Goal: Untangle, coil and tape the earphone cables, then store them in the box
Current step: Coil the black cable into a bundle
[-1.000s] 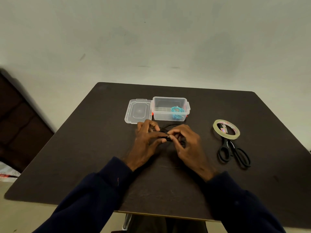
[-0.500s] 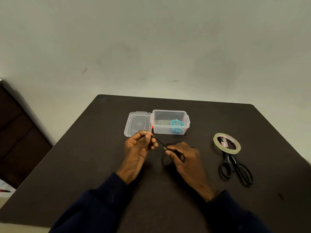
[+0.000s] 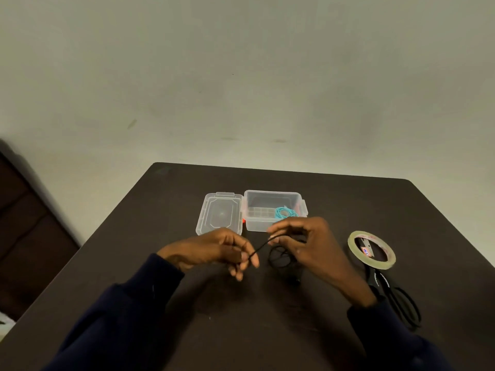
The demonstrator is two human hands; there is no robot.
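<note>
A black earphone cable hangs in loose loops between my hands above the dark table. My left hand pinches one end of it, and a taut stretch runs up to my right hand, which pinches the cable near its coiled part. Behind my hands stands a clear plastic box, open, with a coiled teal earphone cable inside. Its clear lid lies flat to the left of the box.
A roll of clear tape lies on the table to the right of my right hand. Black scissors lie just in front of the tape. A dark piece of furniture stands left of the table.
My hands have drawn apart and pulled a stretch of the black cable taut between them. The camera has tilted, so the table sits lower in view.
</note>
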